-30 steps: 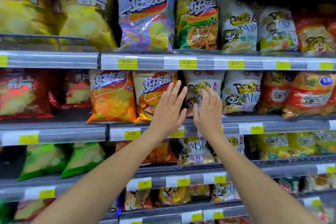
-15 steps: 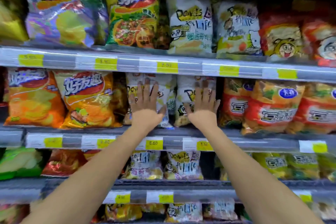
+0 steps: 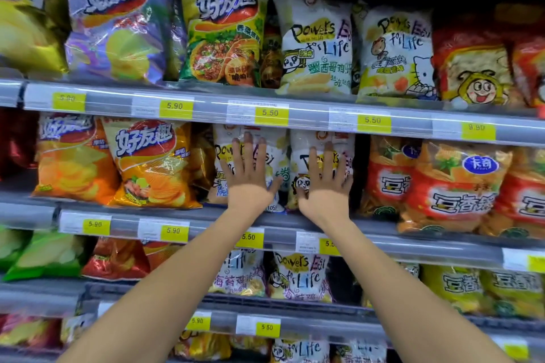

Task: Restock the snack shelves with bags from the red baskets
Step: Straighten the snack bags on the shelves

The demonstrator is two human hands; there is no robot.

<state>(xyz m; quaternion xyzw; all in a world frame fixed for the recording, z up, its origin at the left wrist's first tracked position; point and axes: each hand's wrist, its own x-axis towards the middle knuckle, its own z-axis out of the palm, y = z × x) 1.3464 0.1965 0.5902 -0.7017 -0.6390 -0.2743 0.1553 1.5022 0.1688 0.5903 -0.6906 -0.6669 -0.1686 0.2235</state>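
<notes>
head view, snack aisle. i see the left hand (image 3: 249,177) flat on the left white snack bag (image 3: 224,138), fingers straight and spread. the right hand (image 3: 326,186) lies the same way on the right white snack bag (image 3: 303,141) just beside it. neither hand grips anything. both bags stand upright in the middle of the second visible shelf (image 3: 206,225), between an orange chip bag (image 3: 153,165) on the left and a red bean-snack bag (image 3: 386,183) on the right.
</notes>
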